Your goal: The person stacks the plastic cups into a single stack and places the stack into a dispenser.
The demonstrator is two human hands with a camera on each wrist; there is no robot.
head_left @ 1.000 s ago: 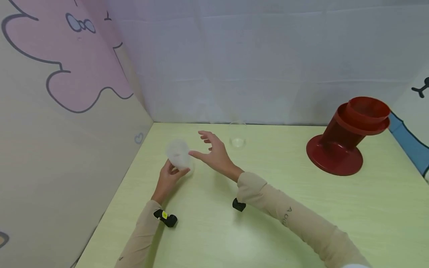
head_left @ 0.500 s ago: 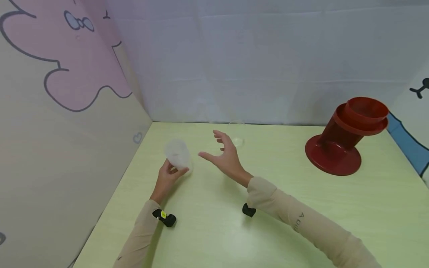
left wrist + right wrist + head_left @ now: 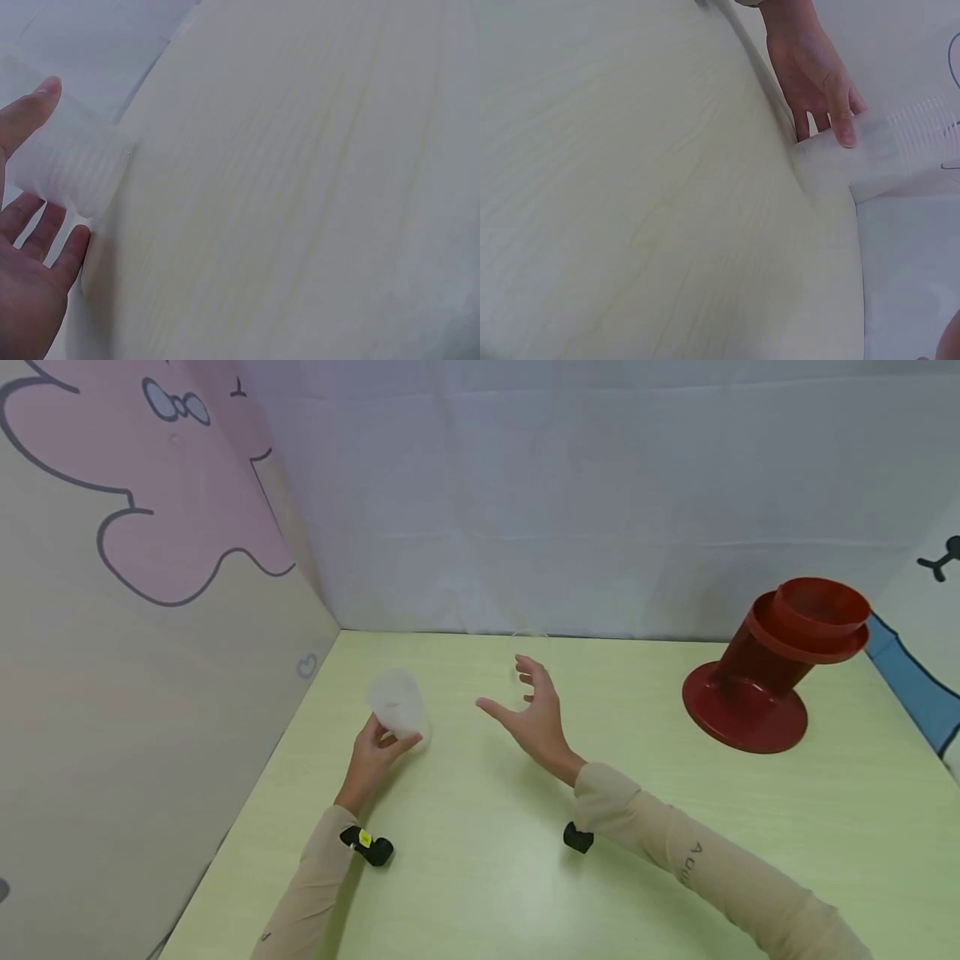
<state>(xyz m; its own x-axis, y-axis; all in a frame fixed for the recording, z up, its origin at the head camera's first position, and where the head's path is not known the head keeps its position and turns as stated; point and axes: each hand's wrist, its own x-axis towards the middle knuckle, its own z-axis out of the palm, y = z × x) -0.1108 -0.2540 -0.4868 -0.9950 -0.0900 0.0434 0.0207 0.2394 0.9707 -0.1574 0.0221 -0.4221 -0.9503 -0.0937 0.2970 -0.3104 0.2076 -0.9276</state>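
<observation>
My left hand [image 3: 369,764] holds a translucent white plastic cup [image 3: 396,697] near its base, at the left of the table. In the left wrist view, thumb and fingers lie on both sides of the ribbed cup [image 3: 82,169]. The right wrist view also shows this cup [image 3: 889,154] upright, with the left hand [image 3: 810,71] around its lower part; whether it touches the table I cannot tell. My right hand [image 3: 542,727] is in the air to the right, thumb and fingers spread, holding nothing. Behind it shows the rim of a clear cup [image 3: 530,632], mostly hidden.
At the right back of the pale yellow table [image 3: 465,877] stands a red tube-like container [image 3: 761,652] on a wide round base. A second red piece [image 3: 821,610] sits in its mouth. A white cloth wall [image 3: 570,493] rises behind, and a printed panel [image 3: 150,693] borders the left.
My right hand has moved to the right, away from the white cup, and now covers most of the clear cup. The left hand keeps its hold with little movement.
</observation>
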